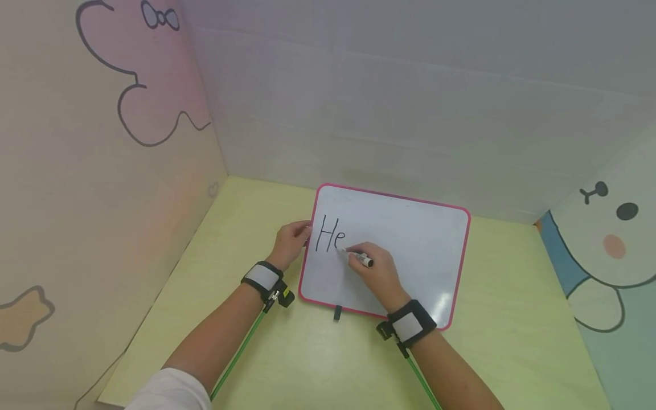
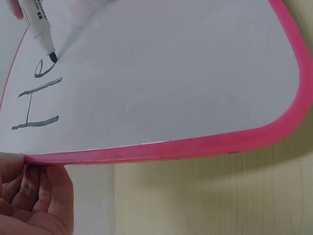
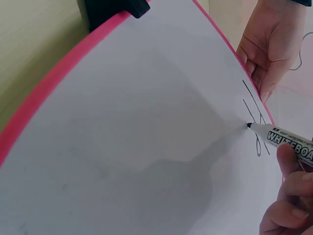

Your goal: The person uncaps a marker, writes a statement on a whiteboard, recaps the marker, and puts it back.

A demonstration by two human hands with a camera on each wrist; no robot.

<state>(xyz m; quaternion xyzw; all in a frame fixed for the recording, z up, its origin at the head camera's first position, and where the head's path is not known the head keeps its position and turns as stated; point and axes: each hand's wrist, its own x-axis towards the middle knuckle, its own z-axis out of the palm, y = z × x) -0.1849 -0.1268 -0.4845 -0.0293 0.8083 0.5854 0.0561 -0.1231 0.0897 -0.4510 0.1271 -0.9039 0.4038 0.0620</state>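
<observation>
A whiteboard [image 1: 410,245] with a pink frame stands tilted against the back wall's side of the table. My left hand [image 1: 290,245] grips its left edge; in the left wrist view the thumb lies at the pink rim [image 2: 146,152] with fingers curled below it. A white whiteboard marker [image 3: 288,141] is pinched in my right hand [image 1: 379,274], its black tip right at the board's surface. The letters "He" [image 1: 328,234] show in black at the upper left of the board, and the tip is at the end of the "e".
A small black clip [image 1: 337,312] sits on the board's lower edge. The pale yellow table [image 1: 517,296] meets a grey back wall [image 1: 410,114] and side walls painted with cartoon figures. Each wrist wears a strapped camera with a green cable [image 1: 241,353].
</observation>
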